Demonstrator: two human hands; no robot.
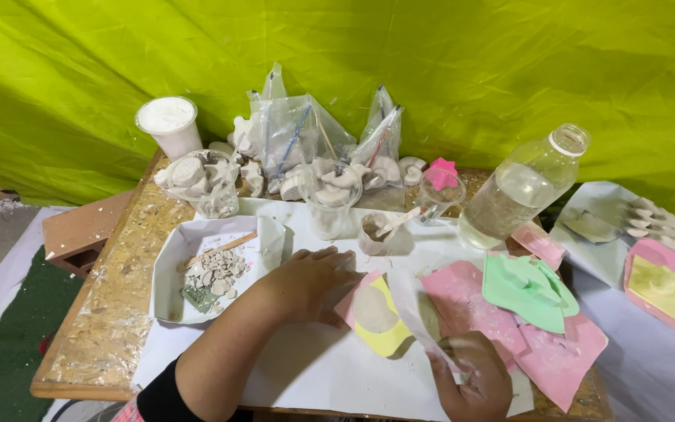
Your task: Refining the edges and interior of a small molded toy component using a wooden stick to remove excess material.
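We see the left hand (pixel 312 283) lying palm down near the middle of the surface (pixel 111 312), its fingers spread flat and pressing the left edge of a pink and yellow mould (pixel 374 314) filled with grey plaster. The right hand (pixel 474 375), at about five o'clock from that mould, has its fingers closed around a white strip (pixel 416 309) that slants up toward eleven o'clock across the mould's right side; we cannot tell what the strip is made of. At nine o'clock from the left hand sits a white tray (pixel 167 273) holding broken plaster bits and a wooden stick. At twelve o'clock from the mould stands a small cup (pixel 372 234) with a stirrer, and beyond it clear cups (pixel 330 199) of white casts and plastic bags. At two o'clock lies a tilted clear bottle (pixel 521 187). To three o'clock of the mould, pink and green moulds (pixel 525 289) overlap in a loose heap. A white tub (pixel 169 125) stands at the far left corner
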